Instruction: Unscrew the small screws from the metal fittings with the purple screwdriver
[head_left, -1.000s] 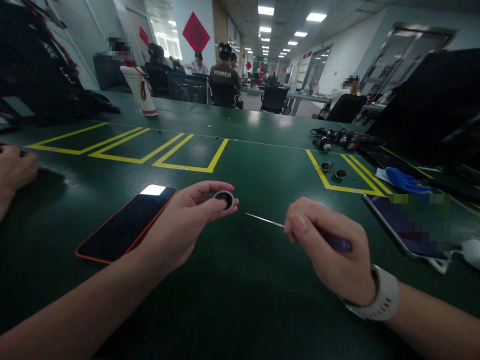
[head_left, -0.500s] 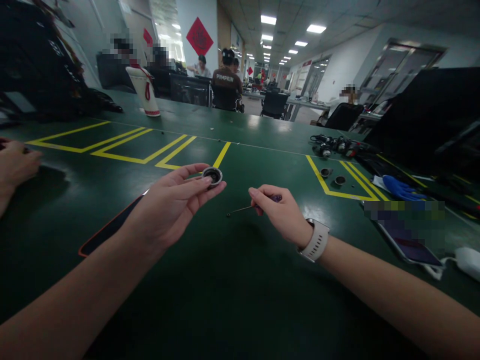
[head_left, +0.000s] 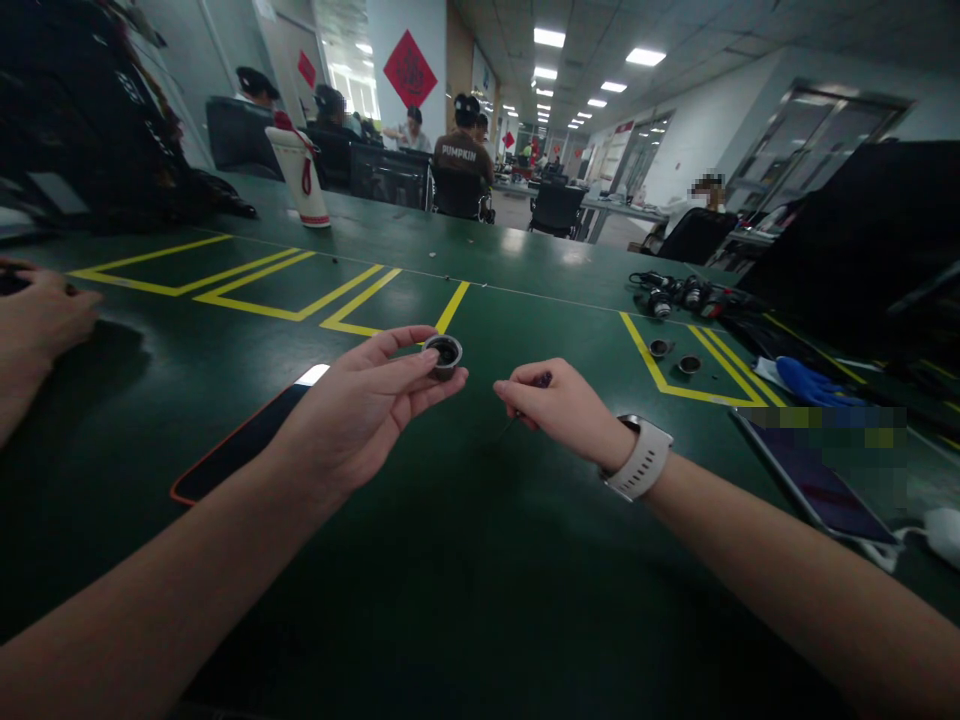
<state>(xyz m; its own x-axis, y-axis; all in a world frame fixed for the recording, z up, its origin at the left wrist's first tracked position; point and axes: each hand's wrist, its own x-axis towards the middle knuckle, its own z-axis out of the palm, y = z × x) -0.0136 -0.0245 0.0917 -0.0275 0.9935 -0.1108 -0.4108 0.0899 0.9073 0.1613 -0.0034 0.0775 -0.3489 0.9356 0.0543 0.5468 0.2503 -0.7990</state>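
Observation:
My left hand (head_left: pixel 356 415) is closed on a small round metal cup (head_left: pixel 448 371), its thumb on the rim and its fingers beneath. The cup's opening faces up towards me and looks dark inside. To the right, my right hand (head_left: pixel 559 405) pinches a small screwdriver (head_left: pixel 543 380) by its dark handle. Its thin shaft slants down and left, and the tip is too blurred to make out. The screwdriver and the cup are apart. Both hands are raised over the green table (head_left: pixel 450 560).
Two similar metal cups (head_left: pixel 689 366) stand inside yellow tape at the right. Beyond are dark cabled parts (head_left: pixel 660 303). A phone (head_left: pixel 240 445) lies under my left forearm, a tablet (head_left: pixel 814 475) at far right. A white tumbler (head_left: pixel 304 185) stands behind; another person's hand (head_left: pixel 45 315) is at left.
The screwdriver's shaft has swung from pointing left to slanting steeply down, and the dark bit at its tip no longer shows clearly. The cup stays in my left hand. The whole view has shifted slightly.

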